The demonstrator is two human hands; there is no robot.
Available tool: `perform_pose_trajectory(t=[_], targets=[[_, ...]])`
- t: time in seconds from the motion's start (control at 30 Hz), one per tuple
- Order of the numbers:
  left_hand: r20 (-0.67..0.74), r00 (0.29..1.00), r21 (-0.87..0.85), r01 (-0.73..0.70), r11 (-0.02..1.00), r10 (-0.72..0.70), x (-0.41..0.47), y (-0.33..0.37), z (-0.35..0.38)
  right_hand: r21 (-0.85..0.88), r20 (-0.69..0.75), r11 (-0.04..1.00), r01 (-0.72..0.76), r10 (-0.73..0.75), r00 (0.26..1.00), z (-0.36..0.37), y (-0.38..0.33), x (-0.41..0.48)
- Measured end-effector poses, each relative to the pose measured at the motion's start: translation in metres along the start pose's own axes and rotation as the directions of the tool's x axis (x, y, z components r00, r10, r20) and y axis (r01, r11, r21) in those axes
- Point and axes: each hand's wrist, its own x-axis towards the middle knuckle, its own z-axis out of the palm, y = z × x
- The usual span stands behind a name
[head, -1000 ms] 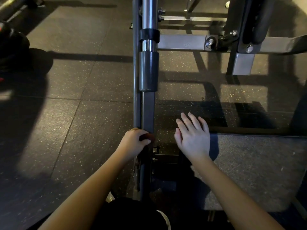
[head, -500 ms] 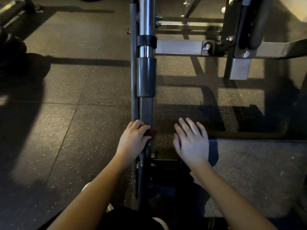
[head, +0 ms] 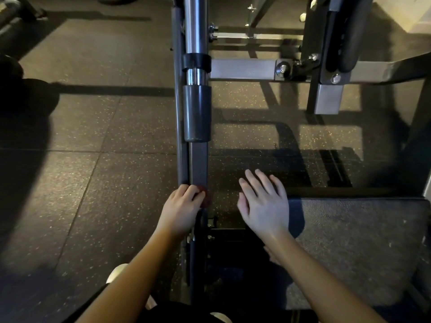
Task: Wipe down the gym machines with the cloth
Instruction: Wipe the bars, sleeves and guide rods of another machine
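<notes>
The person is crouching over a gym machine, both bare arms reaching forward. The left hand [head: 180,206] is curling its fingers round a small dark red cloth [head: 205,198], holding it against the near part of the grey bar [head: 198,162]. Only a bit of cloth is showing past the knuckles, on the bar's right side. Farther along the bar, a dark sleeve [head: 197,113] is sitting below a chrome rod [head: 196,22], and a grey crossbeam [head: 242,68] is running off to the right.

The right hand [head: 263,203] is lying spread and flat, fingers straight and slightly apart, gripping nothing. It is sitting right of the bar, apart from it, at the far left corner of a grey textured platform [head: 361,241]. Whether it is touching anything cannot be told. The speckled rubber floor [head: 93,183] is lying under the whole machine, and a pale shoe [head: 116,272] is peeking out beside the left forearm.
</notes>
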Motion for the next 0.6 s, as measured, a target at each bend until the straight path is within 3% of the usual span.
perform_pose_trajectory(t=[0.17,0.27,0.33,0.47,0.6], targets=[[-0.202,0.967,-0.025,0.154,0.988,-0.156,0.051,-0.010,-0.029,-0.002,-0.002,1.000,0.009,-0.009,1.000,-0.002,0.000,-0.001],[-0.209,0.947,-0.077,0.232,0.970,-0.243,0.057,-0.008,-0.029,0.004,-0.018,1.000,0.016,-0.016,1.000,0.000,0.001,-0.002],[-0.169,0.967,-0.070,0.178,0.981,-0.188,0.034,0.001,-0.015,-0.006,-0.016,1.000,0.022,-0.022,1.000,0.001,0.001,-0.001],[-0.003,0.998,-0.010,-0.068,0.998,0.068,0.004,0.000,-0.001,-0.012,-0.011,1.000,0.019,-0.019,1.000,0.002,0.001,-0.001],[-0.141,0.987,-0.004,0.081,0.997,-0.081,0.041,-0.006,-0.020,-0.009,-0.015,1.000,0.022,-0.022,1.000,0.000,0.000,-0.002]])
